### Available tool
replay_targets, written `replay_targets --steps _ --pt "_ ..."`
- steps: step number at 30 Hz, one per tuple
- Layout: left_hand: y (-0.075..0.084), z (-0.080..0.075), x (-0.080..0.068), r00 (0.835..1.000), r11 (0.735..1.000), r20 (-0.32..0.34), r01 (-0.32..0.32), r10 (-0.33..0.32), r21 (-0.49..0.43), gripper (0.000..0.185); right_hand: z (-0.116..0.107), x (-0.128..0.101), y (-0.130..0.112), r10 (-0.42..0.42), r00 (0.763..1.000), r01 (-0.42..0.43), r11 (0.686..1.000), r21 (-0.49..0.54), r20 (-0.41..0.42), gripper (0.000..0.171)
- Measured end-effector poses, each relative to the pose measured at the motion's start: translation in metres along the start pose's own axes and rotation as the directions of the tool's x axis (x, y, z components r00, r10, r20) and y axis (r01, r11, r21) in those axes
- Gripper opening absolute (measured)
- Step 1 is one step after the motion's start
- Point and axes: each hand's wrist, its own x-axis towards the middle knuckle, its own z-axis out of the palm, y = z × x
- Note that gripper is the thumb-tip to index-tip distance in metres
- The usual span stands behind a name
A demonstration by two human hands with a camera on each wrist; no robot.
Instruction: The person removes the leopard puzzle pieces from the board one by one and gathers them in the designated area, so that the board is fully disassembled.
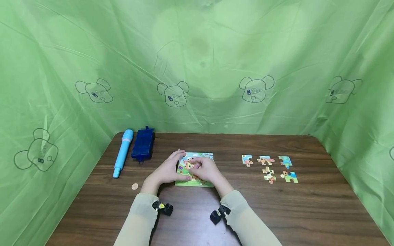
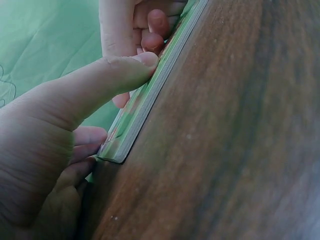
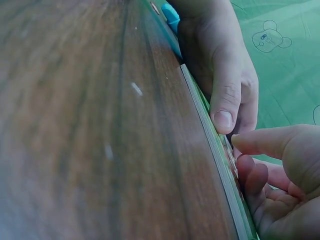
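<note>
A flat puzzle board (image 1: 197, 183) with a colourful animal picture lies on the table. My left hand (image 1: 167, 169) holds it at the left side. The left thumb (image 2: 135, 67) rests on the near border, while the other fingers reach around the left side towards the far edge. Over the middle of the picture is my right hand (image 1: 207, 169), its fingertips at the board's surface. In the right wrist view some of the right fingers (image 3: 252, 172) are curled; whether they pinch a piece is hidden. Several loose puzzle pieces (image 1: 270, 174) lie to the right, apart from both hands.
A light blue toy microphone (image 1: 123, 152) and a dark blue plastic case (image 1: 143, 143) lie at the back left. A small round coin-like disc (image 1: 134, 186) is beside my left forearm. Green curtains (image 1: 212, 112) hang around the brown wooden table (image 1: 323, 205).
</note>
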Motion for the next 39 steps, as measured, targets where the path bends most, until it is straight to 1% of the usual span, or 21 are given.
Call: replay_targets --steps 4,12,20,26,32,36,39 --pt "0.001 0.0 -0.001 1.0 1.0 0.005 0.009 -0.009 0.0 0.117 0.001 0.0 0.001 0.014 1.0 -0.014 1.0 0.023 0.003 0.037" --pt "0.002 -0.001 -0.001 1.0 1.0 0.012 0.021 -0.021 -0.01 0.118 0.001 0.0 0.002 -0.001 1.0 0.001 0.999 0.042 0.006 0.037" --pt "0.007 -0.002 -0.001 0.998 0.998 0.05 0.04 -0.037 -0.052 0.117 0.0 0.0 0.001 0.021 1.0 -0.021 0.999 0.042 0.005 0.035" --pt "0.01 -0.003 -0.002 0.998 0.998 0.06 0.034 -0.031 -0.058 0.116 0.0 -0.001 -0.001 0.024 0.999 -0.023 0.999 0.034 -0.022 0.033" --pt "0.01 -0.004 -0.001 0.997 0.998 0.073 0.034 -0.03 -0.054 0.114 0.001 -0.001 0.0 0.028 0.999 -0.026 0.999 0.038 -0.043 0.026" --pt "0.01 -0.005 -0.001 0.996 0.998 0.086 0.029 -0.024 -0.057 0.113 0.002 0.0 0.001 0.036 0.998 -0.032 0.997 0.072 -0.046 0.02" --pt "0.01 -0.006 -0.001 0.996 0.998 0.092 0.026 -0.02 -0.063 0.115 0.002 0.0 0.003 0.046 0.998 -0.041 0.991 0.131 -0.038 0.018"
